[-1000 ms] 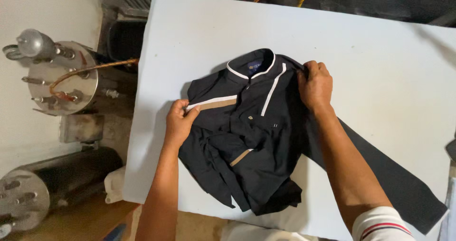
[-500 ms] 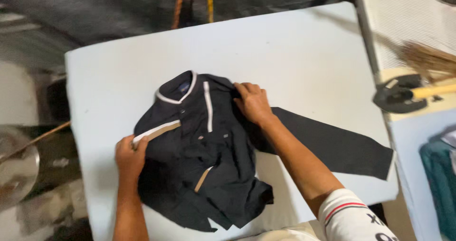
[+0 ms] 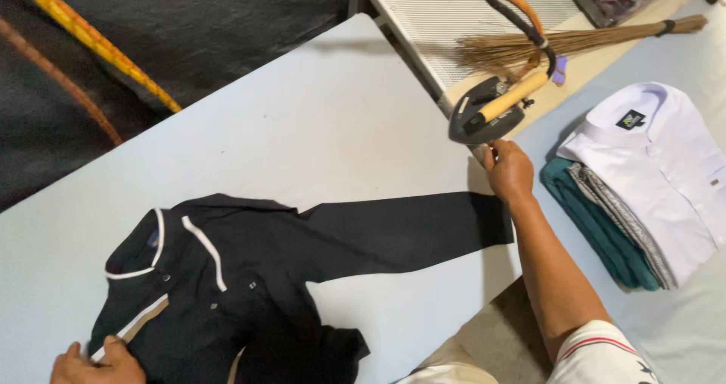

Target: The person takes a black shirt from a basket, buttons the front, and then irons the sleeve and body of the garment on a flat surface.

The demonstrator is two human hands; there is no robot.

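Pale blue tabletop (image 3: 318,134) fills most of the frame, with a dark cloth behind it at the upper left. On it, at the lower left, lies a black shirt (image 3: 219,286) with white trim, collar toward the left edge and one long sleeve (image 3: 408,229) stretched flat toward the right, probably so the cloth stays smooth. The left hand (image 3: 94,363), at the bottom left corner, presses on the shirt's front edge, fingers curled onto the trim, which seems to pin the garment in place. The right hand (image 3: 508,171) is at the sleeve's far end, right of centre, fingers raised toward the base of an iron (image 3: 488,111); whether they grip anything I cannot tell. The iron, with a yellow handle, rests tilted at the edge of a white mesh stand (image 3: 454,13), out of the cloth's way but within reach. A straw broom (image 3: 575,43) lies across that stand. At the right edge sits a stack of folded shirts (image 3: 643,195), white on top, teal beneath.

Half a second ago the right hand lay on the shirt near the collar; now it has left the body and gone out to the sleeve's end by the iron, while the left hand remains on the front edge. The view has also swung right, bringing the stack in.
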